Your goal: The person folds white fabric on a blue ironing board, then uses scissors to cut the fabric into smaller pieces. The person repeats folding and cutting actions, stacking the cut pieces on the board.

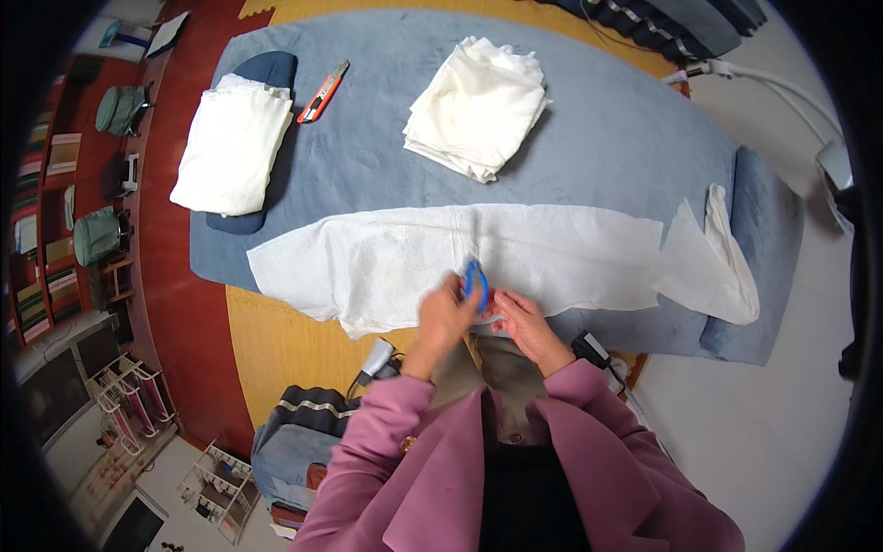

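A long white cloth (566,255) lies spread along the near side of a blue-grey upholstered bed (607,152). Over its near edge, my left hand (443,321) holds a blue looped tool (476,284), possibly scissors; motion blur hides its exact shape. Close by on the right, my right hand (526,328) has its fingertips bunched near the tool and the cloth's edge. Whether they pinch anything is not visible. Beyond the spread cloth sits a stack of folded white cloths (476,107).
At the left, another folded white cloth pile (233,145) rests on a dark blue cushion (265,67). An orange utility knife (323,93) lies beside it. A separate white cloth piece (703,265) drapes over the bolster (766,255) at right. Bookshelves (52,207) stand far left.
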